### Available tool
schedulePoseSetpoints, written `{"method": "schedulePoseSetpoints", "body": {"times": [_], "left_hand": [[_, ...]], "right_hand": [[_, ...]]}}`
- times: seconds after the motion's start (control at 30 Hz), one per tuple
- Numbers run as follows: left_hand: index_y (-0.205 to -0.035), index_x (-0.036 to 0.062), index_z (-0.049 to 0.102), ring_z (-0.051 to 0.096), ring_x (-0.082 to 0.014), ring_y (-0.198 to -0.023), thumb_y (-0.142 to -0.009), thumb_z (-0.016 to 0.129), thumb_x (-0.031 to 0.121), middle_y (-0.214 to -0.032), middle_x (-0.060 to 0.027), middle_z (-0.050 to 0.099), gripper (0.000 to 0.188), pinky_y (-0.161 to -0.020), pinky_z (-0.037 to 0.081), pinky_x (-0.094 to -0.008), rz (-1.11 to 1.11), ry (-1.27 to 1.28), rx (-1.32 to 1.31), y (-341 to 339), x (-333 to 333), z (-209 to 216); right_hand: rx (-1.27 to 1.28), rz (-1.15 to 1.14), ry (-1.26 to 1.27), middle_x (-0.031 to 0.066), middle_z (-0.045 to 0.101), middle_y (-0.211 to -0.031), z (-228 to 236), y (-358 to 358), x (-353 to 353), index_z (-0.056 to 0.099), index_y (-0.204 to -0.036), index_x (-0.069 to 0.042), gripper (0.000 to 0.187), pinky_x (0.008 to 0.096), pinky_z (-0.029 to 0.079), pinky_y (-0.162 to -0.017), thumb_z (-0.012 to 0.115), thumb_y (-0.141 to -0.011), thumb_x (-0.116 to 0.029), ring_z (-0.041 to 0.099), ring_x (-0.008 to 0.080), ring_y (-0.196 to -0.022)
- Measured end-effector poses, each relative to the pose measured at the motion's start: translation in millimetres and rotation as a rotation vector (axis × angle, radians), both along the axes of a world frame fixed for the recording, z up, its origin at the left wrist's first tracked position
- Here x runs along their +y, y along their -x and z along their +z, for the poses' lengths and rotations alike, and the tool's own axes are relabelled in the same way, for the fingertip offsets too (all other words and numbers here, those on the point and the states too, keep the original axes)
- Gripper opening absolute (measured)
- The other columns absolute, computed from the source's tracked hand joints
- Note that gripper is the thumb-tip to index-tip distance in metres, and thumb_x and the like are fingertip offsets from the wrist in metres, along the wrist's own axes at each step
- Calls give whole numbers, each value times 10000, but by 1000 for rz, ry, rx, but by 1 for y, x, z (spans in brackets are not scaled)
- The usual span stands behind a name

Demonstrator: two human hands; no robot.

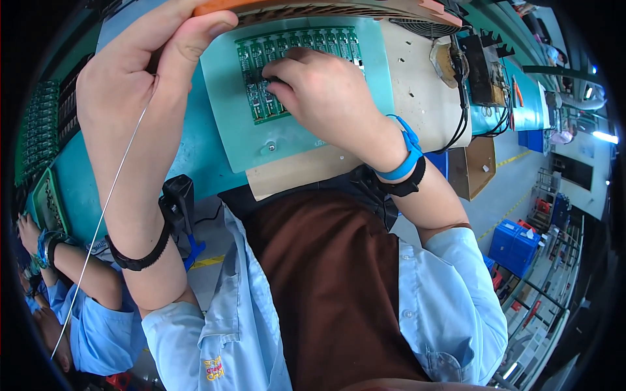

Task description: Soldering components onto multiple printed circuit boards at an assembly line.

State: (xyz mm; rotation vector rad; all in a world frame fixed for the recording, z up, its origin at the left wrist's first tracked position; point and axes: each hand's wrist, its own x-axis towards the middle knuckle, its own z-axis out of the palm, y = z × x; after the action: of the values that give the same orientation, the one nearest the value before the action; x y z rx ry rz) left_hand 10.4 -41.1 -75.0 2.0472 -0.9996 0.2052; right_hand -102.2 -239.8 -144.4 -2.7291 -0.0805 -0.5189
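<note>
A green panel of several small circuit boards (261,107) lies on a pale green plate (228,130) with a screw near its lower edge. My right hand (319,91) is over the panel, with thumb and fingertips pinched down at its middle; whatever is between them is too small to make out. At the upper left my left hand (140,85) is closed, its thumb against the end of a long orange-edged, slatted thing (313,8) that is cut off by the top of the view. A thin white wire (117,176) runs from this hand toward the lower left.
Beige board (420,91) lies beneath the plate. At the right are a round black grille (427,27), a dark box-shaped device (484,68) with cables and a cardboard box (473,169). More green boards (40,127) stand at the left, near another person's hand (29,234) and green tray (49,202).
</note>
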Motion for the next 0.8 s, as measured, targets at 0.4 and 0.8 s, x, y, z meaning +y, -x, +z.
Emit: {"method": "schedulePoseSetpoints", "body": {"times": [0.4,0.8], "left_hand": [[-1243,123,774,446,-19,-647,-1018,691,245,-876,38,711,268,-558,349,-183,26,-4,50,2,-10,3],[-1237,126,777,438,-9,-642,-1019,690,246,-907,38,745,264,-547,341,-181,29,-20,82,9,-10,11]], "right_hand": [[13,-4,72,88,695,-881,-5,-10,-1,740,-915,-112,78,432,568,-691,718,-862,-166,690,330,-787],[-26,-44,41,83,695,-874,-4,-6,2,740,-906,-112,83,428,567,-690,731,-863,-183,692,322,-800]]}}
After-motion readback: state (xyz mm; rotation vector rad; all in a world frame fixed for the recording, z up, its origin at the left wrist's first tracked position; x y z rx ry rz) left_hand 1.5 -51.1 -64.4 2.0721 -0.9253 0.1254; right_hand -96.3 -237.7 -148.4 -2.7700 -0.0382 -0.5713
